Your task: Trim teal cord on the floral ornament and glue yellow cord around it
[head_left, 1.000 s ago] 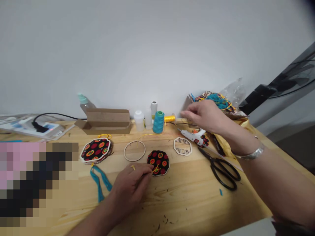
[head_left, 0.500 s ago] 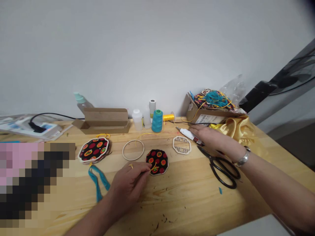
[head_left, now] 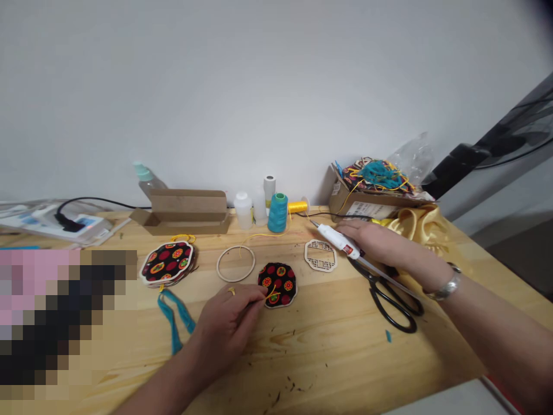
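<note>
My left hand [head_left: 228,323] rests on the wooden table [head_left: 328,351], its fingers pinched on a yellow thread at the left edge of a small black patterned fabric disc [head_left: 280,282]. My right hand [head_left: 371,241] is closed around a white hot glue gun [head_left: 334,237], lifted slightly with its nozzle pointing left and away. Between the two hands lie a carved wooden fretwork piece [head_left: 320,255] and a plain wooden ring [head_left: 235,263].
Black scissors [head_left: 393,300] lie under my right forearm. A stack of patterned discs [head_left: 167,262], teal cord [head_left: 175,314], a teal thread cone [head_left: 277,213], a yellow spool [head_left: 298,206], white bottles, a flat cardboard box [head_left: 185,212] and a scrap-filled box [head_left: 371,187] line the back. Yellow cloth [head_left: 421,227] sits right.
My right hand came down from the back of the table, closed on the glue gun and has lifted it slightly. My left hand has stayed pinched at the disc.
</note>
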`<state>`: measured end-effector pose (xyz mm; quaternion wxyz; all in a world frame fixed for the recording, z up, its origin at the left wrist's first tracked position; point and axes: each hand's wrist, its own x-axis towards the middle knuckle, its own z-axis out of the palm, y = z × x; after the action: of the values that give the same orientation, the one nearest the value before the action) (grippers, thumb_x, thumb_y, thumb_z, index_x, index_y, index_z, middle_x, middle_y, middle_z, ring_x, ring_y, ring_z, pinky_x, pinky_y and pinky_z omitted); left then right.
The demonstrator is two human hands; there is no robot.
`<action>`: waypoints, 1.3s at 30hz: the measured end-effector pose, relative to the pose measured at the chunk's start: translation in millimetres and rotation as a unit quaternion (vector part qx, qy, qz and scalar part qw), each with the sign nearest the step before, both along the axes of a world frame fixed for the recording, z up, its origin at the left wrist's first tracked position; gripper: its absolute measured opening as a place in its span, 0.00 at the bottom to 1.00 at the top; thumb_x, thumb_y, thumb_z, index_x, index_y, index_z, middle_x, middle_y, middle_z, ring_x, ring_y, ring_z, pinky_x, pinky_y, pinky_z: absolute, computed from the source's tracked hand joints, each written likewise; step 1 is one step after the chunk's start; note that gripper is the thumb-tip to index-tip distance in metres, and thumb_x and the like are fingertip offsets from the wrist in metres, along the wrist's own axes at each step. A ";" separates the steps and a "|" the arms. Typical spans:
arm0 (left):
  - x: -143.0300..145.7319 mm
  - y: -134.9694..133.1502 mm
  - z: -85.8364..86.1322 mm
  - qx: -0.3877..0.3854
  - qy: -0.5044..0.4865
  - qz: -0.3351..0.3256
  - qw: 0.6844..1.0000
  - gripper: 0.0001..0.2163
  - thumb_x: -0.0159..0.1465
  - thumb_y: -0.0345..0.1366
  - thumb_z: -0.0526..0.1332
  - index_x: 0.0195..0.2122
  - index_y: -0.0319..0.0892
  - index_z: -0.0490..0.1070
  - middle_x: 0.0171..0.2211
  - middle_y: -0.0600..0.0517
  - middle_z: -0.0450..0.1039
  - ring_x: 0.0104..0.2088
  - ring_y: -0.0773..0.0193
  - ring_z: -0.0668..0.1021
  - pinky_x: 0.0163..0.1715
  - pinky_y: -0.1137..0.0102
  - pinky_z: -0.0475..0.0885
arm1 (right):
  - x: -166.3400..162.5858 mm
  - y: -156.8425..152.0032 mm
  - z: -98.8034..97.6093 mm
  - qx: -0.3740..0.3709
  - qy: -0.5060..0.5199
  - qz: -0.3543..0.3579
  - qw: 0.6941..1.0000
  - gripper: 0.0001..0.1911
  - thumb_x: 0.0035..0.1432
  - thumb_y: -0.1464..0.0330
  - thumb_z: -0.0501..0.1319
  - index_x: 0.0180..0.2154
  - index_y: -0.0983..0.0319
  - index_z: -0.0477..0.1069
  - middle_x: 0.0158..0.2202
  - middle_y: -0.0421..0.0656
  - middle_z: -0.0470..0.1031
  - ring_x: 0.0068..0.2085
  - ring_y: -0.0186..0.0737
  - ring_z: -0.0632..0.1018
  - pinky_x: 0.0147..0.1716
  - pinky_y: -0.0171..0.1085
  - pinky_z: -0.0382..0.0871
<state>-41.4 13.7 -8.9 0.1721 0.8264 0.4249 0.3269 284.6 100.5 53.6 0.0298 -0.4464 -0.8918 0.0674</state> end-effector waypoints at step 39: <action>1.6 1.1 -4.5 0.003 0.004 0.002 1.000 0.07 0.60 0.30 0.56 0.38 0.46 0.70 0.36 0.54 0.77 0.37 0.65 0.77 0.36 0.72 0.71 | -28.5 -12.7 89.2 -0.106 0.666 -0.045 0.737 0.20 0.63 0.58 0.40 0.45 0.56 0.66 0.47 0.38 0.70 0.43 0.36 0.73 0.41 0.41 0.67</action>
<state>-39.8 14.8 -13.4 0.1678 0.8273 0.4263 0.3252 256.1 87.7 142.7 0.5715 -0.3274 -0.6101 0.4403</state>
